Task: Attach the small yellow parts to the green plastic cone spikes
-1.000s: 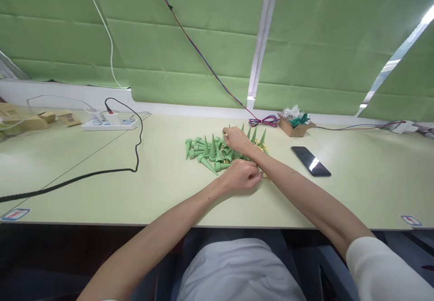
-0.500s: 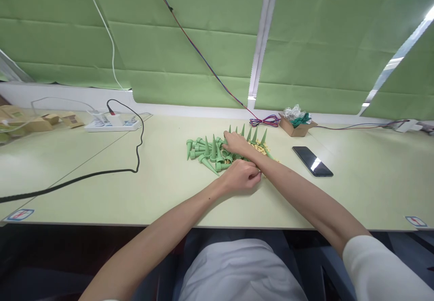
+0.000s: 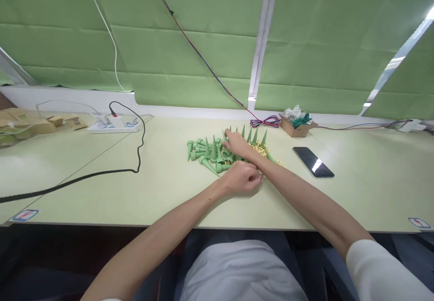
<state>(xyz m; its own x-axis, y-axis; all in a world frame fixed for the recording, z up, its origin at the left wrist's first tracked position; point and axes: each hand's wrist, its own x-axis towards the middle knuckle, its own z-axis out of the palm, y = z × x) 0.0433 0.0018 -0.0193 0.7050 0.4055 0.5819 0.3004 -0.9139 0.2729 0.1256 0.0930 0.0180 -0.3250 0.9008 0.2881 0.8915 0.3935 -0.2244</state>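
Several green cone-shaped pieces (image 3: 214,150) lie and stand in a cluster on the pale table, with small yellow pieces (image 3: 261,149) at its right side. My right hand (image 3: 234,142) reaches across my left wrist area to the back of the cluster, its fingers closed at a green cone (image 3: 224,135). In front of the cluster, my left hand (image 3: 241,177) rests with curled fingers beneath my right forearm. What my left fingers hold, if anything, is hidden.
A black phone (image 3: 313,162) lies to the right. Behind stands a small cardboard box (image 3: 298,129) beside coiled wires (image 3: 266,121). At left are a white power strip (image 3: 115,127), a black cable (image 3: 139,149) and cardboard pieces (image 3: 44,124).
The view has shifted slightly. My right fingers have moved a little, and a green cone now shows upright at their tips. My left hand is nearly unchanged.
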